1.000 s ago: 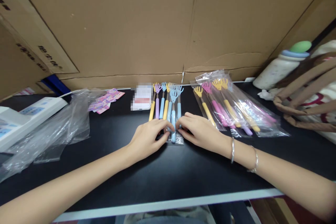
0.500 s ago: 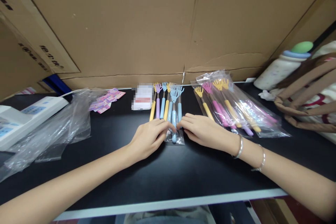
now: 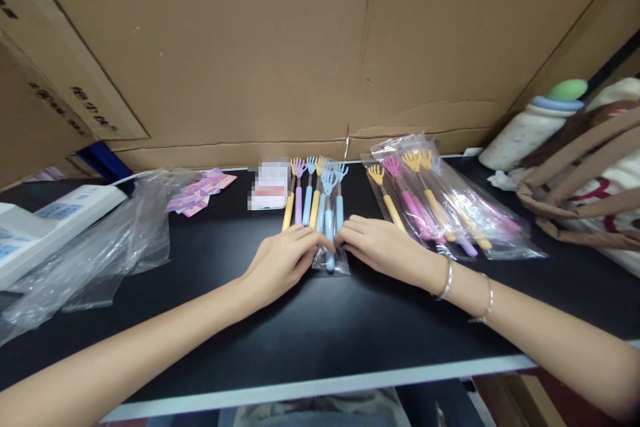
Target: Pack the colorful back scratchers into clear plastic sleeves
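A blue back scratcher (image 3: 329, 220) with a hand-shaped head lies in a clear plastic bag (image 3: 341, 265), its handle end towards me. My left hand (image 3: 287, 255) curls closed at the bag's left side and covers the lower handles of neighbouring scratchers. At the right side of the bag, my right hand (image 3: 373, 240) is closed too, fingers bent in towards the handle. Both sets of fingertips nearly meet across it; exactly what they grip is partly hidden. Beside it stand in a row yellow (image 3: 289, 212), purple (image 3: 299, 203) and more blue scratchers (image 3: 340, 210).
Right of my hands lie several bagged scratchers (image 3: 434, 207). A phone (image 3: 270, 187) and pink cards (image 3: 203, 192) are at the back. Clear bags (image 3: 125, 247) and a white power strip (image 3: 65, 220) lie left. A bottle (image 3: 525, 133) and a bag (image 3: 585, 193) stand right; cardboard (image 3: 250, 47) walls the back.
Nearly everything has shifted slightly left in view together. Both hands keep the same pose around the bagged blue scratcher.
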A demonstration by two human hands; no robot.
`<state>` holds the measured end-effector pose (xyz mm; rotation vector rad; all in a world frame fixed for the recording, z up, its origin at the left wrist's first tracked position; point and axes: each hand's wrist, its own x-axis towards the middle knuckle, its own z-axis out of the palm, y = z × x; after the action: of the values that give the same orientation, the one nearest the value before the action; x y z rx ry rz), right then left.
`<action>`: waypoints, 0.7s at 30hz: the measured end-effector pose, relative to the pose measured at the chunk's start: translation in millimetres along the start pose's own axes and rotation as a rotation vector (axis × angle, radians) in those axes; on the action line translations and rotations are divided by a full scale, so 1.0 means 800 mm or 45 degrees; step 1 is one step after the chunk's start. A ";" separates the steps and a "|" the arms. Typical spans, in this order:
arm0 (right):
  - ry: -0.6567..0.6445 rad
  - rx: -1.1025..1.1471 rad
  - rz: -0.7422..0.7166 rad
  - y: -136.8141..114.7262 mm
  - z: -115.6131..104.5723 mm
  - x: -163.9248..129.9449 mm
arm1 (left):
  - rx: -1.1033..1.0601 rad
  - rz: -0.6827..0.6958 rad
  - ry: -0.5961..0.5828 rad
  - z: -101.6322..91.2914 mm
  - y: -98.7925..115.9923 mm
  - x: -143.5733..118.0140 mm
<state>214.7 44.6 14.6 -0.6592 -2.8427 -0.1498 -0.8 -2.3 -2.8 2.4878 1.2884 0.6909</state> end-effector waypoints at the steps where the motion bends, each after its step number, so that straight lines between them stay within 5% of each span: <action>1: -0.005 0.004 0.010 0.000 0.000 0.000 | 0.002 0.009 0.008 0.000 0.000 0.000; 11: 0.002 0.088 0.071 0.001 -0.001 -0.002 | 0.010 -0.024 0.022 0.000 -0.001 0.000; 21: 0.137 0.453 0.308 -0.001 0.003 -0.004 | -0.333 -0.188 0.143 -0.001 -0.004 0.001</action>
<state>216.6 42.9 11.2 -0.8719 -2.5651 0.3410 -3.1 0.3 -3.3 2.1504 1.3097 0.9098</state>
